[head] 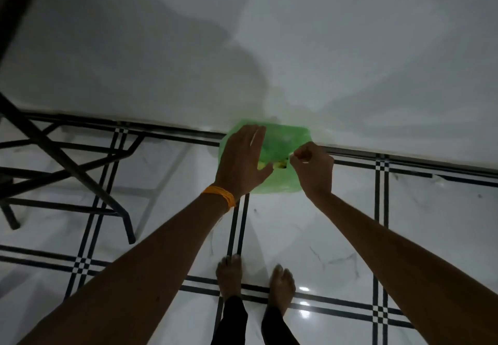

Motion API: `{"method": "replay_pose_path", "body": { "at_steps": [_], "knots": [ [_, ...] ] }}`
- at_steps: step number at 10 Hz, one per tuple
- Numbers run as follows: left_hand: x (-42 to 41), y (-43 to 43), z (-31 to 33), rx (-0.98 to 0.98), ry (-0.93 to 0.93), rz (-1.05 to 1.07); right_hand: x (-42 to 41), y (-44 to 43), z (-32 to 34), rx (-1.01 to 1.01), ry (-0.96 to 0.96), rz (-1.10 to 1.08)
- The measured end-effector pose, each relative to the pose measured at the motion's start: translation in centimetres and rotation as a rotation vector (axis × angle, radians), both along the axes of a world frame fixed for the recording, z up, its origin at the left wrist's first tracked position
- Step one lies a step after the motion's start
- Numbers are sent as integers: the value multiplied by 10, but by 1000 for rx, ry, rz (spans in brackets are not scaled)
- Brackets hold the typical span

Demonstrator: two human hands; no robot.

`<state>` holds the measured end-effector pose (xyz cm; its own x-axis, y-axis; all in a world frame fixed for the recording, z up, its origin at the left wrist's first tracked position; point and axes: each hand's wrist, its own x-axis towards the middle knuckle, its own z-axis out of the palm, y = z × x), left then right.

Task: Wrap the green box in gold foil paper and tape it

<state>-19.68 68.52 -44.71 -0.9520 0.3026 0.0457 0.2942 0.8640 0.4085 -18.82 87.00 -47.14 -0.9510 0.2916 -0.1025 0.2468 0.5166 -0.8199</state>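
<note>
Glossy black-lined floor tiles (310, 223) meet white wall (296, 48) behind green box (296, 142).

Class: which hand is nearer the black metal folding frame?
Left. The left hand lies flat on the translucent green box, toward the black metal folding frame; the right hand pinches the box's far edge.

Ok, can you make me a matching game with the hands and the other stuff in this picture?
Things:
1 left hand
2 right hand
3 wristband
4 metal frame

Match with:
A black, off to the left
B orange
C fingers curled, pinching at the green box edge
D fingers straight, flat on the green box

Pairs: 1-D, 2-C, 3-B, 4-A
</note>
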Motion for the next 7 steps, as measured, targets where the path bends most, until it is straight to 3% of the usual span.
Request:
{"method": "replay_pose_path", "body": {
  "at_steps": [2,4,7],
  "knots": [
    [-10,-8,-71,-100,7,-33,-22,-16,-78,98,-64,95],
    [-8,-9,-105,-137,-23,-27,-18,-21,-113,154,-92,170],
    [-5,-14,-88,-172,-40,-17,-7,-6,-83,208,-96,242]
  ]
}}
